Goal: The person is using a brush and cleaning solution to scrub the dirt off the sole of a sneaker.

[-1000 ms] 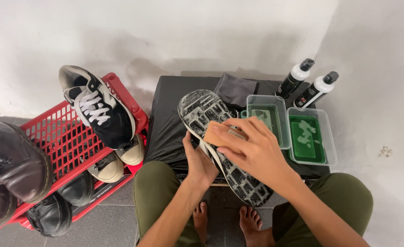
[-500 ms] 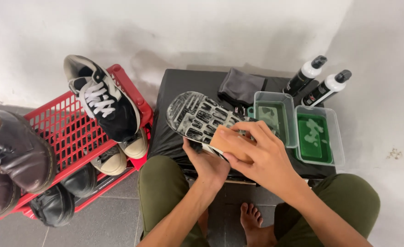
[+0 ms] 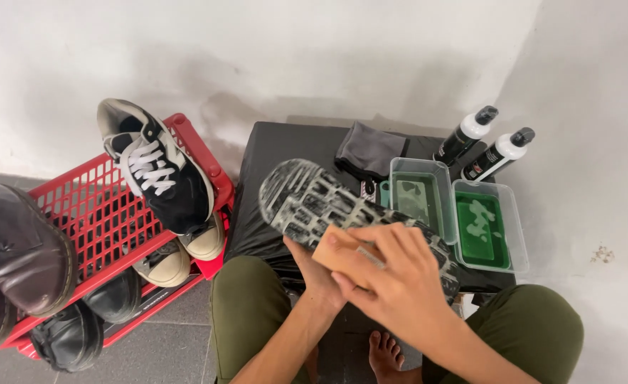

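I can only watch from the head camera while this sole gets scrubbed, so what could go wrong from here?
1. The shoe is held sole up by the left hand alone while the right hand presses the brush; the soapy sole could slip from that grip.
2. Two open tubs of liquid sit just beside the shoe; a wide stroke might knock or splash them.
3. Suds may drip onto the trousers.

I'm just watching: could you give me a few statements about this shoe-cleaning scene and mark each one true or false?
1. The right hand presses a wooden brush on the upturned shoe sole. True.
2. The crate of shoes is blue. False: it is red.
3. Two clear tubs hold green liquid. True.
4. Three spray bottles stand by the wall. False: two.
5. The left hand holds the shoe from below. True.
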